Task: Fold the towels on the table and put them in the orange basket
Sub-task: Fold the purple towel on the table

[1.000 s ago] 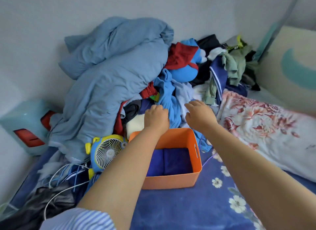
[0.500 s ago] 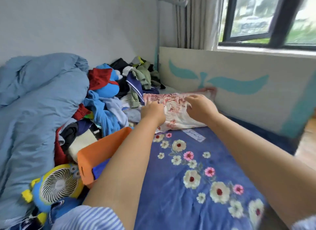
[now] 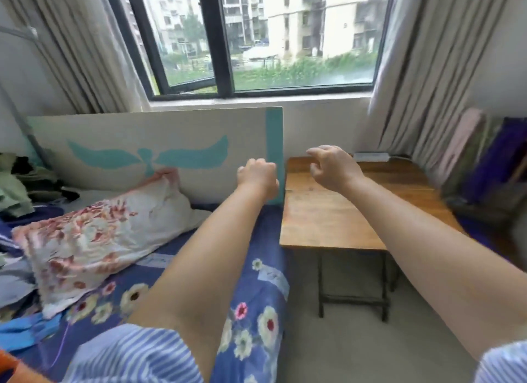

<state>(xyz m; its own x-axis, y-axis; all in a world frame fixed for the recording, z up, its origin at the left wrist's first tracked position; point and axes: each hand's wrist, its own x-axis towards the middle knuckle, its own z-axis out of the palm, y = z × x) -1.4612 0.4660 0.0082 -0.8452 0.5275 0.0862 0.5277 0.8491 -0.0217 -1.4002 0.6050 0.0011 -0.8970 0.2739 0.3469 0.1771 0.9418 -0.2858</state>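
Note:
Both my arms reach forward in the air. My left hand (image 3: 258, 177) is curled into a fist and holds nothing, in front of the bed's white-and-teal end board (image 3: 159, 143). My right hand (image 3: 332, 169) hovers above the wooden table (image 3: 328, 217) with loosely curled fingers, also holding nothing. An orange sliver at the bottom left corner is the edge of the orange basket (image 3: 7, 364). Pink, green and purple cloths (image 3: 484, 166) hang or lean, blurred, beside the table at the far right.
A floral pillow (image 3: 94, 240) lies on the blue flowered bedsheet (image 3: 251, 320) at left, with piled clothes (image 3: 17, 188) behind it. A white power strip (image 3: 370, 156) sits at the table's back edge. Window and curtains stand behind; beige floor lies under the table.
My view has swung right from the clothes pile and basket to the window and wooden table. Both hands have left the pile and pillow and now hang in the air.

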